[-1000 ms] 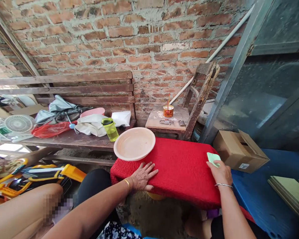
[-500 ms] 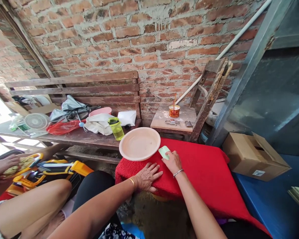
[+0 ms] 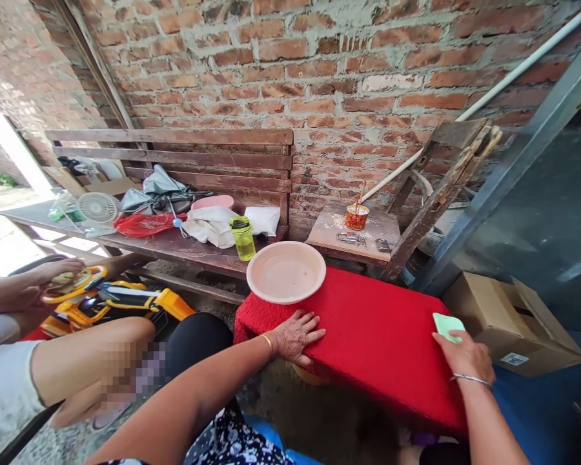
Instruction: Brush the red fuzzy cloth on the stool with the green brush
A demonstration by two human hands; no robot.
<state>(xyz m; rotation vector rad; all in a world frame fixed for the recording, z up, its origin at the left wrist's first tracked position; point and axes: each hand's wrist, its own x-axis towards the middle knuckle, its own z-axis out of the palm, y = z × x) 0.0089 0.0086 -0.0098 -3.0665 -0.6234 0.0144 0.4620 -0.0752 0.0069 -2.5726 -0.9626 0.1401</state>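
My left hand lies flat with fingers spread on the near left edge of a red cloth that covers a small table. A gold-coloured bracelet circles that wrist. At the cloth's right end, my right hand grips a flat mint-green plastic piece, its exact kind unclear, held at the cloth surface. Just beyond my left hand, a pale pink basin with water in it stands on the table's far left corner.
A wooden bench on the left carries a green bottle, a small fan and bags. Behind the table, a chair holds a red cup and padlocks. A cardboard box sits right. Another person's hand is beside a yellow toy.
My right hand has moved far to the right across the red cloth with the mint-green piece. My left hand stays on the near left edge. The view has shifted somewhat.
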